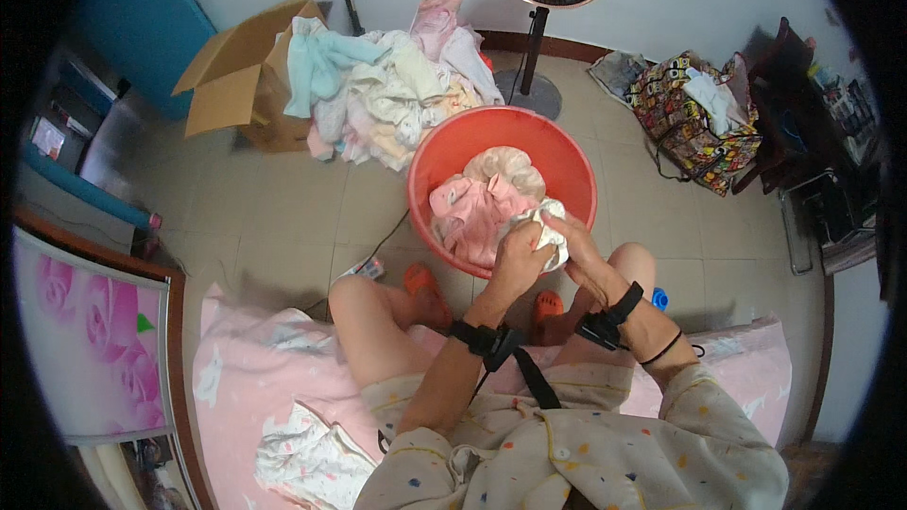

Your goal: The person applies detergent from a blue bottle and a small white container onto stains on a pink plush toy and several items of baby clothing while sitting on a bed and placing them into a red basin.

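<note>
Both my hands hold a bunched white patterned cloth (555,255) over the near right part of a red plastic tub (560,134). My left hand (521,251) closes on the cloth's left side, and my right hand (577,237) grips its right side. To the left of the cloth, a pink garment (471,212) lies crumpled in the tub. Behind it is a bunched beige cloth (506,166). The tub stands on the floor between my knees. My hands cover part of the white cloth.
Past the tub lies a clothes heap (397,85) against an open cardboard box (227,92). A pedestal fan (542,49) stands behind. At right is a patterned bag (680,120); at left, a power strip (368,268) with a cord. Another patterned cloth (312,450) lies on the pink bedding (234,397).
</note>
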{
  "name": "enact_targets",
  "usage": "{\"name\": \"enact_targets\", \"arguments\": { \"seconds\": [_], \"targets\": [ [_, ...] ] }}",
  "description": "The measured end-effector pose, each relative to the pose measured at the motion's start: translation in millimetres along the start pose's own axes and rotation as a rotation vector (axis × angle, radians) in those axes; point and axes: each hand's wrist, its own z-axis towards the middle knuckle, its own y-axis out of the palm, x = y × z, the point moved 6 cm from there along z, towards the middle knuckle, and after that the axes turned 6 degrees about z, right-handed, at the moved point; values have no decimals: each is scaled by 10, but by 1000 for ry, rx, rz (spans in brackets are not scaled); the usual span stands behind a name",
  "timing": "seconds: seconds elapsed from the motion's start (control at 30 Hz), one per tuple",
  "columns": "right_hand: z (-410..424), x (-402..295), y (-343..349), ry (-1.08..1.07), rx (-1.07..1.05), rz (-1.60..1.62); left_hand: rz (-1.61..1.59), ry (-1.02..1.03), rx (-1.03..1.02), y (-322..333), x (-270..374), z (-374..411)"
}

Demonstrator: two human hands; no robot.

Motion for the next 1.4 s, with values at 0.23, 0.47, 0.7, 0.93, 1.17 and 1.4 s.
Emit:
{"name": "enact_targets", "arguments": {
  "seconds": [0.23, 0.47, 0.7, 0.93, 1.17, 1.4],
  "targets": [
    [105, -544, 133, -144, -92, 187, -389, -79, -99, -320, 455, 185],
    [87, -500, 368, -28, -260, 125, -763, -195, 50, -348, 135, 264],
    [300, -376, 40, -143, -33, -149, 72, 121, 352, -561, -210, 307],
    [307, -281, 15, -421, 113, -1751, -142, -224, 277, -464, -554, 449],
    [511, 441, -379, -392, -206, -2423, 86, 157, 103, 450, -234, 192],
    [24, 379, 63, -579, -200, -2444, -168, -41, -9, 486, -832, 274]
  ]
}}
